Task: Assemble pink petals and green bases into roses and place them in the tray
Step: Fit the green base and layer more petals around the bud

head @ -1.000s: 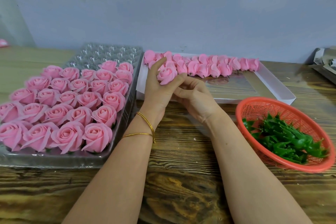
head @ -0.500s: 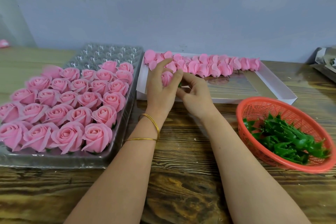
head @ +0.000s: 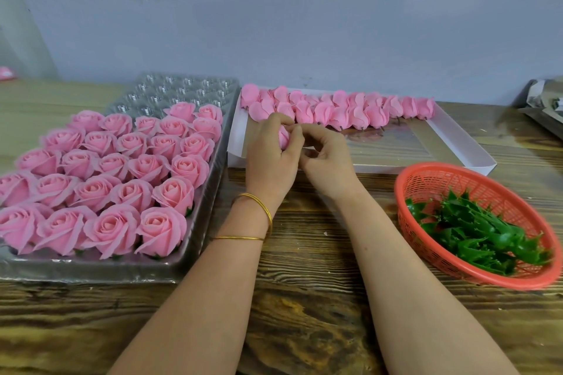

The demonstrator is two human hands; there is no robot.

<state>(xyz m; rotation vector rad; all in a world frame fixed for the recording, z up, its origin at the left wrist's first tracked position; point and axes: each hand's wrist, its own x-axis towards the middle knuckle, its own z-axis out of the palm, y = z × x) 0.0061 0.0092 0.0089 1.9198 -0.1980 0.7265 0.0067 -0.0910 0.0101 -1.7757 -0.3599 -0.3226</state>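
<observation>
**Both hands closed on one bud, over the near edge of the box**

The pink bud sits just past the middle of the table, toward 12 o'clock. The left hand wraps it, with fingers and thumb curled round its side. This probably keeps the soft petals from spreading while the bottom is worked.

The right hand comes in from 3 o'clock. Its fingers are bent and their tips pinch against the bud where it meets the left hand. I cannot tell whether a green piece is between those fingers, because the hands hide the underside. It looks like the joining step, with one hand steadying and the other pressing.

The layout suits short reaches. The loose petal heads lie in a row along the far side of the white box at 12 to 1 o'clock, directly behind the hands. The green bases are heaped in the red basket at 4 o'clock, on the right hand's side.

The tray lies at 9 o'clock, on the left hand's side. Finished roses fill its near rows, facing up. Its far cells at 11 o'clock are open, so the next flower most likely goes there. Two thin bangles hang on the left wrist.
</observation>
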